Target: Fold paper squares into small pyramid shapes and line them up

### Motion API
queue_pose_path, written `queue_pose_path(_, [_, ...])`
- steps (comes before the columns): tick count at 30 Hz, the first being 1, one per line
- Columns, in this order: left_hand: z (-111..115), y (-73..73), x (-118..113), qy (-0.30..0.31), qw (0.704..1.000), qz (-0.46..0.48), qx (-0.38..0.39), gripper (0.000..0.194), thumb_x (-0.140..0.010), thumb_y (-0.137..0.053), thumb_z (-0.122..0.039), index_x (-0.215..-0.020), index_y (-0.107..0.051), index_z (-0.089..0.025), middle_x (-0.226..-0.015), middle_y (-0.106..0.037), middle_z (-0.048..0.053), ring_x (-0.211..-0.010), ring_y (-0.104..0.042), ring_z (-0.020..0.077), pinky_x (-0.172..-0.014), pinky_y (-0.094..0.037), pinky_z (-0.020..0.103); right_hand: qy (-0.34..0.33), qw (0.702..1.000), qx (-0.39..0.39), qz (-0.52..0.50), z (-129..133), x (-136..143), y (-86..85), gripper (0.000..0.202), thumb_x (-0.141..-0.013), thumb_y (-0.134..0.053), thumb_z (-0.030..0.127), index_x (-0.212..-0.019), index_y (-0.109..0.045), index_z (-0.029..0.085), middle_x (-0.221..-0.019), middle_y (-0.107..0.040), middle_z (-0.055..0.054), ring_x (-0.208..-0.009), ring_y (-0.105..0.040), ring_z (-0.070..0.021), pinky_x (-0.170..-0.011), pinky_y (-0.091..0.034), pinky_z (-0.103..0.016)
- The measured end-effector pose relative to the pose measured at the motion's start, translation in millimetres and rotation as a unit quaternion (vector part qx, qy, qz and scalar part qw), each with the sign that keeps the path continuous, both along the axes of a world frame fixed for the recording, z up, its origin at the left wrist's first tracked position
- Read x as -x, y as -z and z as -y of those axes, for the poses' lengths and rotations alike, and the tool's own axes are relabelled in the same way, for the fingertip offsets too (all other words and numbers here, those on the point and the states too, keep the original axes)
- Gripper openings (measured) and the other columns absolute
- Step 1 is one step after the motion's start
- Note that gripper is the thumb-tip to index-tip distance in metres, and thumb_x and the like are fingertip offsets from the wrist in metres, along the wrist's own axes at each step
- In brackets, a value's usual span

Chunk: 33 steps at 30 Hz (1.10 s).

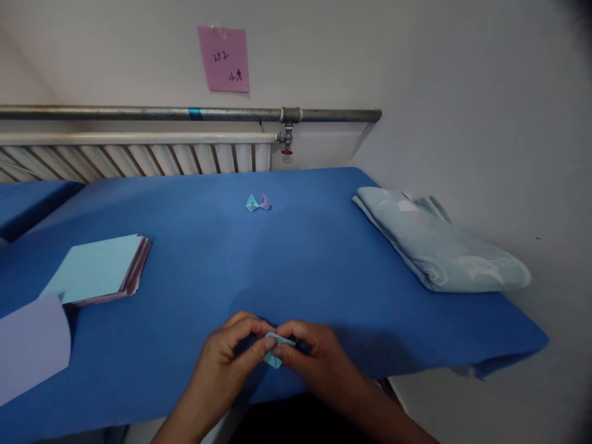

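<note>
– Where do we find the light-blue folded paper (274,360)?
– Near the close edge of the blue cover (194,271), pinched by the thumbs and fingers of the left hand (224,354) and right hand (321,357).
– Handling?
– We judge it light, fairly stiff at the folds, easily crushed. We advise fingertip holds on the creased edges, pressing gently.

Paper stack (99,266) left of folded cloth (432,240)
</note>
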<state>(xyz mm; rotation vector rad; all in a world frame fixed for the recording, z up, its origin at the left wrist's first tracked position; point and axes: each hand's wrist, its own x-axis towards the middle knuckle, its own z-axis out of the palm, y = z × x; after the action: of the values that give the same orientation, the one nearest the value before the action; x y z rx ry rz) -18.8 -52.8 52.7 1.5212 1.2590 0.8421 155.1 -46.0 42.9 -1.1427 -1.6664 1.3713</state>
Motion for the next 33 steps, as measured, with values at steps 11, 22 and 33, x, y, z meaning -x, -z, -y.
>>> queue_pose_path(11, [1, 22.9, -2, -0.182, 0.948, 0.205, 0.164, 0.023, -0.065, -0.076, -0.04, -0.071, -0.068, -0.02, -0.07, -0.063, -0.002, -0.066, -0.053, 0.0117, -0.063, -0.042, 0.022, 0.032, 0.996, 0.064, 0.05, -1, 0, 5.0, 0.023, -0.077, -0.058, 0.026, -0.058, -0.049, 0.018, -0.056, -0.04, 0.006, -0.055, -0.037, -0.0093, -0.053, -0.03, -0.021])
queue_pose_path(22, [0, 22.6, -8, -0.249, 0.907, 0.28, 0.194, 0.025, -0.059, -0.082, -0.036, -0.069, -0.067, -0.018, -0.066, -0.062, -0.004, -0.062, -0.05, 0.0075, -0.06, -0.039, 0.018, 0.008, 0.992, 0.127, -0.007, 1, 2, 2.2, 0.021, -0.074, -0.06, 0.031, -0.062, -0.049, 0.018, -0.058, -0.04, 0.006, -0.055, -0.035, -0.0087, -0.051, -0.028, -0.021])
queue_pose_path(33, [-13, 23.4, 20, -0.012, 0.976, -0.055, -0.208, 0.007, -0.085, -0.06, -0.024, -0.086, -0.067, -0.023, -0.087, -0.068, 0.0, -0.088, -0.061, 0.0159, -0.081, -0.045, 0.03, -0.025, 0.908, -0.366, 0.202, -19, -25, 13.7, 0.021, -0.091, -0.041, 0.013, -0.093, -0.061, 0.015, -0.086, -0.065, -0.006, -0.079, -0.055, -0.0164, -0.073, -0.042, -0.028])
